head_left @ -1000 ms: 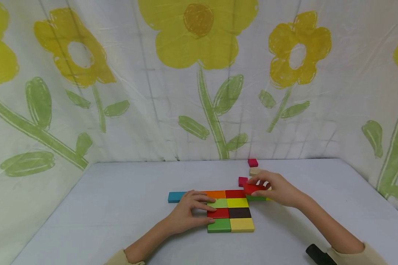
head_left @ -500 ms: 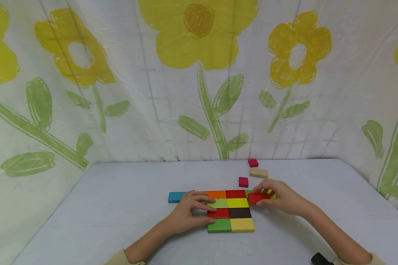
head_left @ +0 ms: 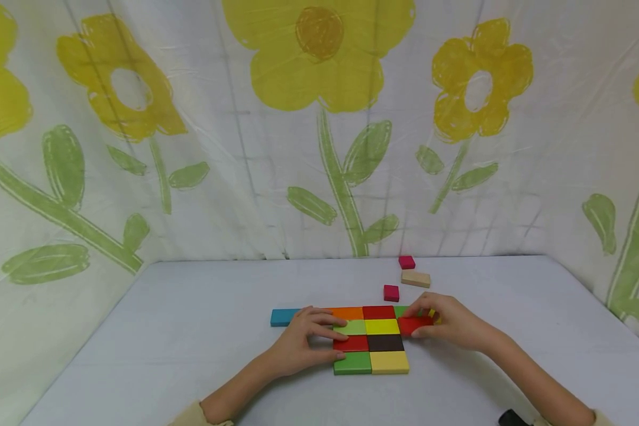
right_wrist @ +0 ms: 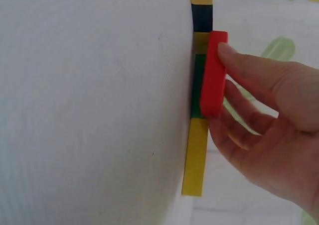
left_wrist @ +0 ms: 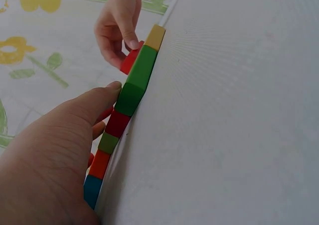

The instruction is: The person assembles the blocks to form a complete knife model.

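My right hand (head_left: 455, 320) pinches a red block (head_left: 414, 325) between thumb and fingers. In the right wrist view the block stands a little higher than the green block (right_wrist: 198, 85) behind it. A yellow block (right_wrist: 195, 158) lies beside that one. In the head view the red block is at the right end of the yellow block (head_left: 381, 326). My left hand (head_left: 303, 343) rests over the left side of the flat layout, fingertips on the light green block (head_left: 350, 327), a second red block (head_left: 350, 343) and a near green block (head_left: 352, 364). It partly hides the top row.
Dark brown (head_left: 386, 342) and pale yellow (head_left: 389, 362) blocks form the layout's right column. A blue block (head_left: 283, 318) ends the top row at left. Beyond lie crimson blocks (head_left: 391, 293) and a plain wooden block (head_left: 415, 278). A flower-printed cloth (head_left: 234, 177) hangs behind the table.
My right hand has brought the red block toward me and down, from over the top row to beside the yellow block. My left hand has stayed in place.
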Demonstrator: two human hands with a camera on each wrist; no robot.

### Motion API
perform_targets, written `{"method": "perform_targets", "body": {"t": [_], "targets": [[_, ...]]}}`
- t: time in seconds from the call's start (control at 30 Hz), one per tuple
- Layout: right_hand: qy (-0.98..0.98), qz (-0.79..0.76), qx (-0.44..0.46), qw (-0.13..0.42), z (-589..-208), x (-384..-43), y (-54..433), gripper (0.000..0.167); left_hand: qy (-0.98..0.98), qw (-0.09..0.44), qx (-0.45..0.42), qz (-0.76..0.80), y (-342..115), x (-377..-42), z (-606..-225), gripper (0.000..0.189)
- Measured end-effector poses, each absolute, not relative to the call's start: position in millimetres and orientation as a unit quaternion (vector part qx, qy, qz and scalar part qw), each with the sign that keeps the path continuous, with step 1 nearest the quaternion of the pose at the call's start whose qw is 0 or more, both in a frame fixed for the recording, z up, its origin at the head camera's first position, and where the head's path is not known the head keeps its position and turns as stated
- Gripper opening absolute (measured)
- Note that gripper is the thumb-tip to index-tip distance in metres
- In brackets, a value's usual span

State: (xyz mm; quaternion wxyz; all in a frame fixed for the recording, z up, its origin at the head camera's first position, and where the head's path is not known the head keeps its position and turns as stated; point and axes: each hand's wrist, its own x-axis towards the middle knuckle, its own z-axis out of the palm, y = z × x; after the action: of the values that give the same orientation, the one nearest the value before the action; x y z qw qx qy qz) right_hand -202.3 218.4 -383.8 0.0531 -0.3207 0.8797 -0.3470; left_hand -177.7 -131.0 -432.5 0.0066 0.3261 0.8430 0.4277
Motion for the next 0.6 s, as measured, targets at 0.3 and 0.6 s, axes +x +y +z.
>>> {"method": "perform_targets", "body": {"t": [0.3, 0.6], "targets": [[0.878, -0.352, -0.320, 0.057, -386.2, -200.2, 216.5, 0.027, 0.843, 0.008, 0.329, 0.425, -130.6, -177.5, -431.8, 0.030], [0.889, -0.344, -0.296, 0.066, -386.7, -200.0, 216.7, 0.027, 0.844, 0.008, 0.328, 0.424, -130.6, -177.9, -432.2, 0.030]]}}
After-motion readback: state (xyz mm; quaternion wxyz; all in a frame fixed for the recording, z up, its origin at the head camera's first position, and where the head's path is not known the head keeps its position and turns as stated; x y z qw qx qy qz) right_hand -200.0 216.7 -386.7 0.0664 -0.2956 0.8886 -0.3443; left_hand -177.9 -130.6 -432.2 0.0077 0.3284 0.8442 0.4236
